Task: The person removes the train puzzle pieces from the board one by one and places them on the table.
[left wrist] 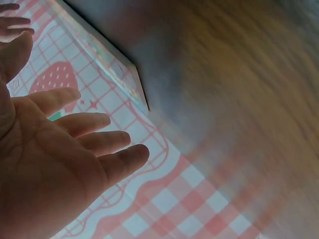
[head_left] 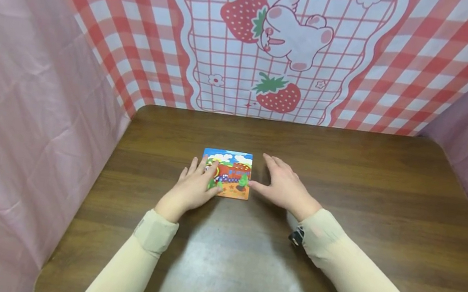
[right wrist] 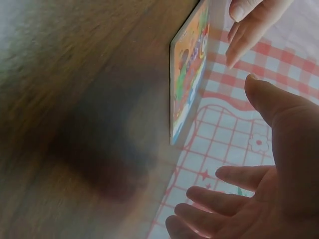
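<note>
Brown wood of the table [head_left: 345, 193] is seen beneath a small picture puzzle board [head_left: 230, 168], which lies flat near its middle. The board's left part is touched by the left hand [head_left: 193, 188], fingers straight and relaxed. The right hand [head_left: 284, 186] is held released just beside the board's right edge.

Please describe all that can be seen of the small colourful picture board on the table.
The picture board is a thin, flat square that looks like card or wood. Its printed face shows blue sky, white clouds, a red train, green bushes and orange ground. It lies flat on the brown wooden table, near the middle. The left hand covers its left part with straight fingers; the right hand is just beside its right edge, open.
</note>
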Demonstrator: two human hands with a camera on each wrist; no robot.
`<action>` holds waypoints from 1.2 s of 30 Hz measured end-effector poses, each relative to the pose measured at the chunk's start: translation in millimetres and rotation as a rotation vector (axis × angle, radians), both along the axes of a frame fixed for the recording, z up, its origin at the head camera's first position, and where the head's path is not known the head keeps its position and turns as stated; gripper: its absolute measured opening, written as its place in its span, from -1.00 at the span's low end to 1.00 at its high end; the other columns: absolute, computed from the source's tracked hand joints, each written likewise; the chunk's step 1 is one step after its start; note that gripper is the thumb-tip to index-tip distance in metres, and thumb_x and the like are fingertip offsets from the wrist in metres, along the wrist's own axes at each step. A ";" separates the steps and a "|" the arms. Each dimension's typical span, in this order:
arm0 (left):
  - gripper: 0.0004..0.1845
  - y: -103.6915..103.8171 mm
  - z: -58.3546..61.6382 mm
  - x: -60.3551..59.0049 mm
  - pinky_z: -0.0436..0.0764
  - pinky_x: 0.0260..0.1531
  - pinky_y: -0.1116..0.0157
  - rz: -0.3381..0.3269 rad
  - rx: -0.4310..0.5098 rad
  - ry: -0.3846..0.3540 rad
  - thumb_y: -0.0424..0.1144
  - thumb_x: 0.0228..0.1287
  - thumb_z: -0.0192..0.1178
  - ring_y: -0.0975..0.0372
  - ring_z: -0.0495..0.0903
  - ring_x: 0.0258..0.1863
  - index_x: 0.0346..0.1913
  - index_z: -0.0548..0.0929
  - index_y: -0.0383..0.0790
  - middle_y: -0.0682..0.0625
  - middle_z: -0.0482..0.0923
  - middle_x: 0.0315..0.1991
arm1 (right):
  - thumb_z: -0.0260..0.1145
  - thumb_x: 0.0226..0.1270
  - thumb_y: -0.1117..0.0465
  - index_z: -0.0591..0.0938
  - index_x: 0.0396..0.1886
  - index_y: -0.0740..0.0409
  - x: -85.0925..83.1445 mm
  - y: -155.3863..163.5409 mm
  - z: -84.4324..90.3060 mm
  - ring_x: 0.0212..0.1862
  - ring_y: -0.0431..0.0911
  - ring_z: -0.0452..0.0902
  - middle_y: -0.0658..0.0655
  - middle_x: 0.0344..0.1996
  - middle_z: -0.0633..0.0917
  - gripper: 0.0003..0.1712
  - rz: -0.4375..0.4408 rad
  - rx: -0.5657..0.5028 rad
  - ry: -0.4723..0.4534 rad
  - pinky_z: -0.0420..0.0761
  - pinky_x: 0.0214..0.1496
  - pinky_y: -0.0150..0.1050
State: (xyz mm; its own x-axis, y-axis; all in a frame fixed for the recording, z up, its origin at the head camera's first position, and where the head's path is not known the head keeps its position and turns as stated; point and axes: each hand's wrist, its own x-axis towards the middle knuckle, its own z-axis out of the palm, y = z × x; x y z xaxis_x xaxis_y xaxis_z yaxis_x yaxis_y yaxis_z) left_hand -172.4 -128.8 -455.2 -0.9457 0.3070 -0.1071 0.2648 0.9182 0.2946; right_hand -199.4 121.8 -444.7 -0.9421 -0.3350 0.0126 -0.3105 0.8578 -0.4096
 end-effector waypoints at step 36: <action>-0.22 15.5 -8.4 -18.5 -0.04 0.23 0.06 -0.083 -0.132 -0.131 0.20 0.25 -0.06 -0.19 -0.24 0.30 0.43 -0.03 -0.02 -0.25 -0.24 0.39 | 0.30 0.00 -0.28 0.40 0.20 0.24 -47.8 -32.1 -11.8 0.15 0.06 0.30 0.23 0.11 0.44 -0.10 0.066 0.059 -0.083 0.28 0.16 -0.05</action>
